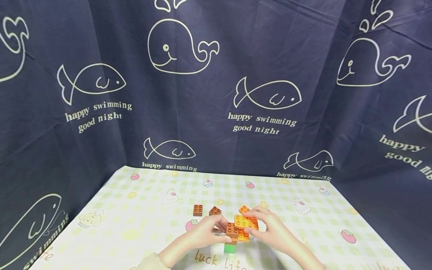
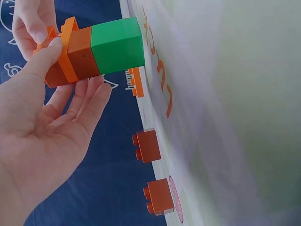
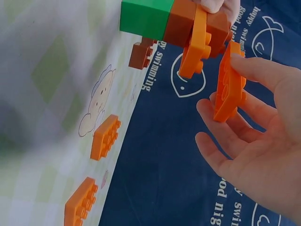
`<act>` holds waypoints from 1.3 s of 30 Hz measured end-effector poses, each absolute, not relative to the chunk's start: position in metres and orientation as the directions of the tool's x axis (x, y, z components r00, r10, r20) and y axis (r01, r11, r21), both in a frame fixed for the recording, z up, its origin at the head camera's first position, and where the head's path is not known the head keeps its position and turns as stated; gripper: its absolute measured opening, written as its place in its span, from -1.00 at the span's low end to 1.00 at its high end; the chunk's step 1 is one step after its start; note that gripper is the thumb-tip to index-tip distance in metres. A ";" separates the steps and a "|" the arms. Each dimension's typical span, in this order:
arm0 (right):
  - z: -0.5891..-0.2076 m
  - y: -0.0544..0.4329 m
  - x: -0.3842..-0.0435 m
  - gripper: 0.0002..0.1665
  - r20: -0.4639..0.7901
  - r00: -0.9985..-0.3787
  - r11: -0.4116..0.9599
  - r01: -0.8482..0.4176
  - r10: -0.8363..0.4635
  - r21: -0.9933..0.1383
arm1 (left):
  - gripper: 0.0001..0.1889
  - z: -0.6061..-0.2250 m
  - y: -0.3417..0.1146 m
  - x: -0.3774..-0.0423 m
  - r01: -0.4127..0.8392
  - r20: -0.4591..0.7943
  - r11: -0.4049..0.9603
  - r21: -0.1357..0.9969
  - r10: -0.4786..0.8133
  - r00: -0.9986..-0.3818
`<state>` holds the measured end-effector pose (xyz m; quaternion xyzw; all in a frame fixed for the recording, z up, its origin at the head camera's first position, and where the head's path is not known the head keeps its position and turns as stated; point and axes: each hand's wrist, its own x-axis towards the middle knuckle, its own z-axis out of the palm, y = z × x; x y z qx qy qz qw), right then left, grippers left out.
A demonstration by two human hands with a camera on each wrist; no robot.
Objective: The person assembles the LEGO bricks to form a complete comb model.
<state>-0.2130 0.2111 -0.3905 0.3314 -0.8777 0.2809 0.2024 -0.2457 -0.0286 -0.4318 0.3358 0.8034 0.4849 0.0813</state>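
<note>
My left hand (image 1: 204, 232) grips a stack of toy building blocks near its top, thumb on one side and fingers on the other. From bottom to top the stack has a green block (image 2: 118, 46), a brown block (image 2: 83, 54), a flat orange block (image 3: 194, 49) that juts out sideways, and another brown block (image 1: 232, 228). Between thumb and fingers, my right hand (image 1: 271, 227) pinches a second flat orange block (image 3: 227, 89). It is tilted, with its edge right beside the stack's upper brown block, above the jutting orange one.
Two brown blocks, one square (image 1: 198, 210) and one that looks angled (image 1: 215, 210), lie on the patterned tablecloth (image 1: 111, 210) beyond my left hand. Two orange blocks, one nearer (image 3: 105, 136) and one farther along (image 3: 80, 202), lie beyond my right hand. A dark blue curtain (image 1: 216, 123) surrounds the table.
</note>
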 end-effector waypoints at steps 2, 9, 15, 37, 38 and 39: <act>-0.390 0.209 -0.212 -0.63 0.537 -0.700 0.624 -0.694 -0.470 -0.359 | -0.72 -0.432 -0.029 -0.246 0.462 0.196 0.304 0.833 0.619 -0.760; -0.388 0.204 -0.211 -0.65 0.476 -0.734 0.625 -0.671 -0.485 -0.398 | -0.70 -0.431 -0.030 -0.245 0.482 0.210 0.301 0.823 0.628 -0.749; -0.390 0.202 -0.212 -0.65 0.469 -0.724 0.603 -0.685 -0.506 -0.408 | -0.70 -0.430 -0.029 -0.245 0.481 0.208 0.307 0.821 0.624 -0.753; -0.390 0.199 -0.211 -0.59 0.394 -0.761 0.607 -0.648 -0.515 -0.460 | -0.73 -0.434 -0.028 -0.247 0.494 0.219 0.303 0.815 0.629 -0.746; -0.390 0.199 -0.211 -0.58 0.391 -0.763 0.604 -0.647 -0.515 -0.466 | -0.73 -0.434 -0.028 -0.247 0.496 0.220 0.303 0.813 0.629 -0.746; -0.390 0.199 -0.211 -0.58 0.390 -0.762 0.599 -0.647 -0.516 -0.472 | -0.73 -0.434 -0.028 -0.247 0.497 0.222 0.303 0.813 0.628 -0.746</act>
